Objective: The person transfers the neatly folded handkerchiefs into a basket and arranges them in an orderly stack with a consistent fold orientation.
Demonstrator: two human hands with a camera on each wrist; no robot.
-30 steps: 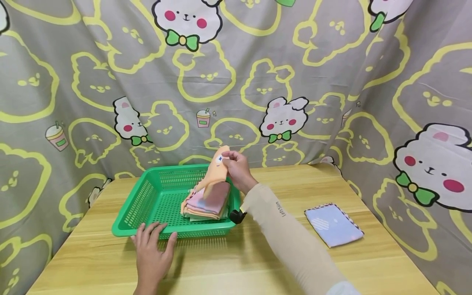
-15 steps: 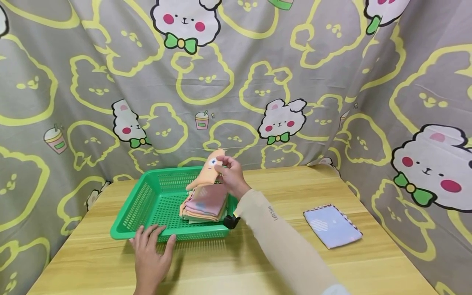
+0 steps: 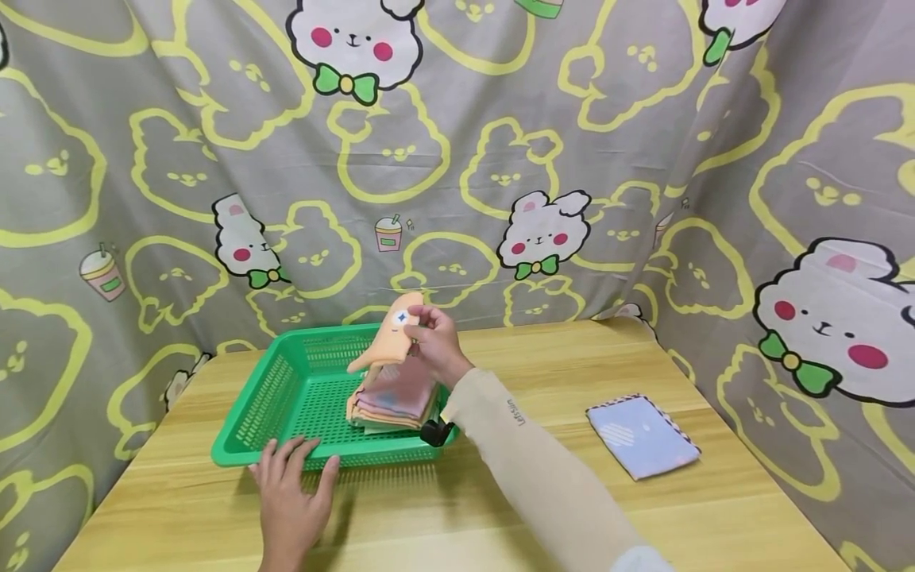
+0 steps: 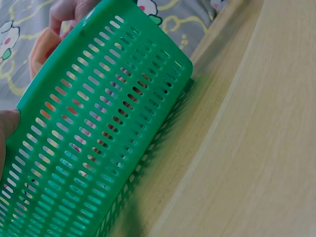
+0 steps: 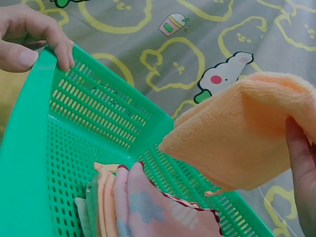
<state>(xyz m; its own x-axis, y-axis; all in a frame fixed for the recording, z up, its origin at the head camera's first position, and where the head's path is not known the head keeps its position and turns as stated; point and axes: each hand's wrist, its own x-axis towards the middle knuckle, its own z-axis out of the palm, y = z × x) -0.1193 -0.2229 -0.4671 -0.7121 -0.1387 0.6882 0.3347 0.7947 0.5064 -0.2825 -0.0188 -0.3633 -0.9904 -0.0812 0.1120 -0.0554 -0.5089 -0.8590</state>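
Note:
A folded orange towel [image 3: 386,340] with a white star patch is pinched between the thumb and fingers of my right hand [image 3: 439,345]. It hangs above a stack of folded towels [image 3: 400,389] in the green plastic basket [image 3: 372,455]. Pink towels [image 5: 153,202] top that stack, with orange and pale green ones under them. My left hand [image 3: 293,492] holds the basket's near rim, fingers over the edge and thumb outside. In the left wrist view, the slotted basket wall [image 4: 94,123] covers most of the stack.
A folded light blue towel [image 3: 643,437] with a checked edge lies on the wooden table [image 3: 543,500], right of the basket. A patterned grey curtain [image 3: 457,143] stands behind the table and along its sides. A black object [image 3: 434,432] sits by the right wrist.
My right hand has moved left and slightly down with the orange towel, whose lower end has swung clear of the stack. The left hand stays on the basket rim.

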